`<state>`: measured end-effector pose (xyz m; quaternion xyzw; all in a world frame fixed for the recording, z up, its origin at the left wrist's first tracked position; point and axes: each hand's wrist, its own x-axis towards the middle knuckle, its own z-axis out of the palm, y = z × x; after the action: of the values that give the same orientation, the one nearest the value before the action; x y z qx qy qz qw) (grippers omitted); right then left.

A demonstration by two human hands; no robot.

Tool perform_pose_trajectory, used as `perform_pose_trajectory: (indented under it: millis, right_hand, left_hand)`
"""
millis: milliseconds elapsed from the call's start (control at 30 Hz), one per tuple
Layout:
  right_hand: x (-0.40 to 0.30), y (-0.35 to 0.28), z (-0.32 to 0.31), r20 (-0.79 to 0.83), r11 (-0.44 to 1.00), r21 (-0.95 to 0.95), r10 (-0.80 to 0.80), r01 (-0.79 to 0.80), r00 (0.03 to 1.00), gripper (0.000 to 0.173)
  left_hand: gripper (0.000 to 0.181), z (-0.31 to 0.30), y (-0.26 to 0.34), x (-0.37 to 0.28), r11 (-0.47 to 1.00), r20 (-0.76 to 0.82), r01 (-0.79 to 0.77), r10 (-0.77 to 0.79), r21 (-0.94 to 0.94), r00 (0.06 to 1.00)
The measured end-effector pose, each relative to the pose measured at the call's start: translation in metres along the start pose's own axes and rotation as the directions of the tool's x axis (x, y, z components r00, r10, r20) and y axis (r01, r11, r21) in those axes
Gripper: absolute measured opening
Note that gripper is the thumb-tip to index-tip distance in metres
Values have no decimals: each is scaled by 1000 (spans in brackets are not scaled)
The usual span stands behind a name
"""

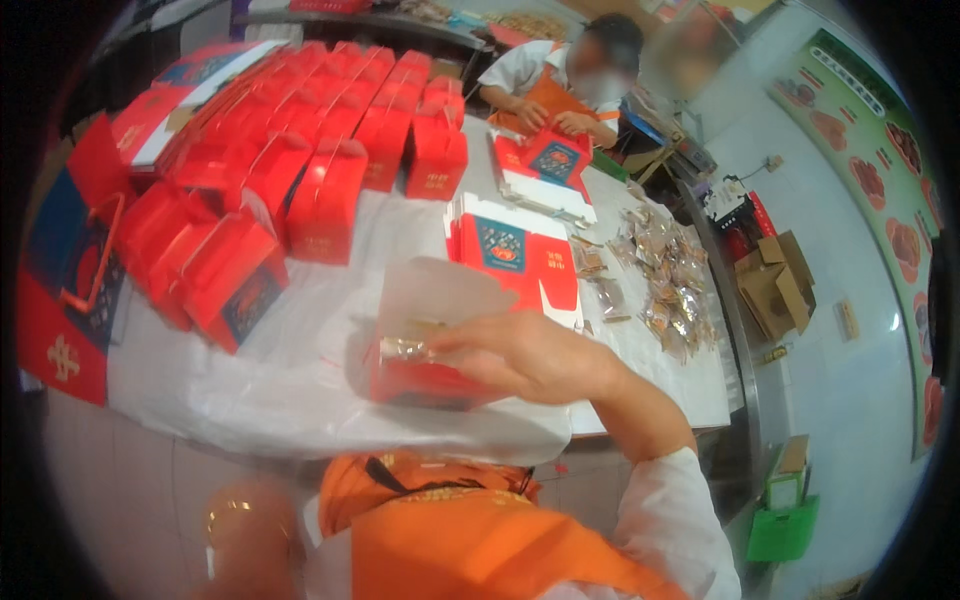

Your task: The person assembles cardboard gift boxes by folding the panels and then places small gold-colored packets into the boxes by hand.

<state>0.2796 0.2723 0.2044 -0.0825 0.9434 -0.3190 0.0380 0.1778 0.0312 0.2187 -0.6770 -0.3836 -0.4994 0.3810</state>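
Observation:
A small shiny wrapped packet [403, 348] is pinched between the fingers of my right hand [532, 356]. The hand reaches in from the right, over a red cardboard box [420, 386] standing at the table's front edge. A greyish raised panel [442, 289] shows on the box's far side; my hand hides much of its top. Down at the lower left, off the table, is my left hand [247, 495], blurred, with a gold bracelet at the wrist. Its fingers cannot be made out. Just beyond the box lies a stack of flat red-and-white cartons [525, 259].
Several folded red handle boxes [322, 202] crowd the table's left side. Loose clear packets [667, 277] are heaped at the right. Across the table [300, 375], a person [551, 82] in an orange apron handles another red box [559, 154]. A brown carton [776, 281] is by the wall.

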Motion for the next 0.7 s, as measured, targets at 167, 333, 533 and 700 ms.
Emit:
perform_pose_trajectory:
  millis: [167,333,533,700]
  right_hand:
    - [-57,53,27,-614,963,115,-123,242,780,70]
    - [-98,110,121,-783,969,194,59,154,619,105]
    - [-78,132,149,-684,889,442,247,120,686,116]
    - [-46,147,154,-753,892,381,148,242,641,103]
  left_hand:
    - [99,-32,-3,-26,975,100,213,-218,57,971]
    - [115,17,-41,-116,753,229,659,-641,-2,733]
    - [126,87,-59,-198,353,490,880,-733,-319,472]
    - [92,94,-62,-191,354,386,876,-796,-326,466]
